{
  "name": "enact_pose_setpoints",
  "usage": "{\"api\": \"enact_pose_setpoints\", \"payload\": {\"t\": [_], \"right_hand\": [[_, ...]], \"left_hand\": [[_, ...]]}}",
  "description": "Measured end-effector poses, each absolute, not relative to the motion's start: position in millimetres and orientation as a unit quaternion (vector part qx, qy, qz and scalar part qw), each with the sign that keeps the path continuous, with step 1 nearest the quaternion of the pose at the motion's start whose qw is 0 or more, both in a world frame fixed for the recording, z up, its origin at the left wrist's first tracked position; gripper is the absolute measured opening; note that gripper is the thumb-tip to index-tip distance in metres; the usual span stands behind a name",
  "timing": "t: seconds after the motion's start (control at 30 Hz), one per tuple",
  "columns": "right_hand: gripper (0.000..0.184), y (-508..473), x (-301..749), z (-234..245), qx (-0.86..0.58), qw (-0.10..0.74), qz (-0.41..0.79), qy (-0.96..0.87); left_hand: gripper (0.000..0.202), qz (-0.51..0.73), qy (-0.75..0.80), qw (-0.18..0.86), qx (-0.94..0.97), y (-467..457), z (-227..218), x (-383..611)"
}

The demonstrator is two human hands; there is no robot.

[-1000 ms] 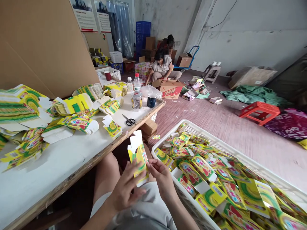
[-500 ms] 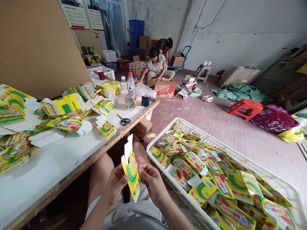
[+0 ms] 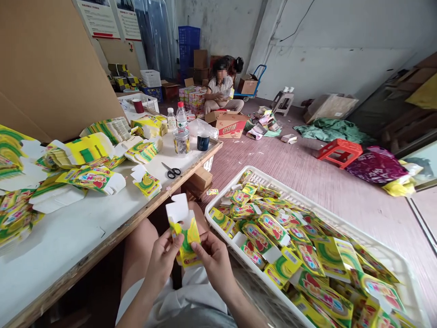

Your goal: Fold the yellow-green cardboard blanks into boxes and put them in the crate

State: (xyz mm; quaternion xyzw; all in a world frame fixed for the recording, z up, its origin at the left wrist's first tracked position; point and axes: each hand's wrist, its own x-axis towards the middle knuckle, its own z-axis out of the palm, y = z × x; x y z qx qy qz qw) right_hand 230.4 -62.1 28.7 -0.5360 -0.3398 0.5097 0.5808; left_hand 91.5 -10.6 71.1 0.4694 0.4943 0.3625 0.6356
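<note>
A small yellow and green cardboard box [image 3: 189,234] is held upright over my lap, its white end flaps standing up at the top. My left hand [image 3: 163,255] is closed on its left edge, thumb on the printed front. On the opposite edge, my right hand [image 3: 214,257] pinches it between thumb and fingers. To the right stands a white plastic basket [image 3: 290,178] heaped with similar boxes [image 3: 273,230], several with open flaps. Stacks of printed carton blanks [image 3: 90,150] lie on the white table [image 3: 99,214] at the left.
Black scissors [image 3: 171,171], a clear jar [image 3: 181,141], a dark mug [image 3: 203,143] and bottles [image 3: 180,116] stand near the table's wooden edge. Beyond, a person [image 3: 221,93] sits behind an open carton [image 3: 228,125]. A red stool [image 3: 339,151] is on the floor at right.
The box has turned so its broad face points towards me, and its flaps spread wider. Both hands still grip it. The seated person has sat up and holds something at chest height.
</note>
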Motion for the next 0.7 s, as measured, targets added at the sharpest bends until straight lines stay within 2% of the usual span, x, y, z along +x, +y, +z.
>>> {"api": "enact_pose_setpoints", "payload": {"t": [0.13, 0.2, 0.33, 0.5, 0.6, 0.7], "right_hand": [[0.027, -62, 237, 33, -0.57, 0.577, 0.444, -0.381], [0.028, -62, 242, 39, -0.569, 0.566, 0.416, -0.427], [0.045, -64, 253, 48, -0.532, 0.542, 0.42, -0.497], [0.036, -65, 268, 57, -0.489, 0.502, 0.486, -0.522], [0.032, -63, 273, 64, -0.511, 0.484, 0.457, -0.544], [0.035, -61, 271, 68, -0.531, 0.496, 0.387, -0.568]], "left_hand": [[0.067, 0.431, 0.46, 0.613, 0.476, -12, 57, 93], [0.066, 0.403, 0.455, 0.616, 0.502, -13, 56, 90], [0.062, 0.323, 0.416, 0.659, 0.537, -12, 65, 79], [0.049, 0.265, 0.351, 0.729, 0.525, -10, 61, 70], [0.055, 0.242, 0.331, 0.752, 0.516, -12, 57, 72], [0.071, 0.239, 0.318, 0.771, 0.497, -13, 57, 75]]}}
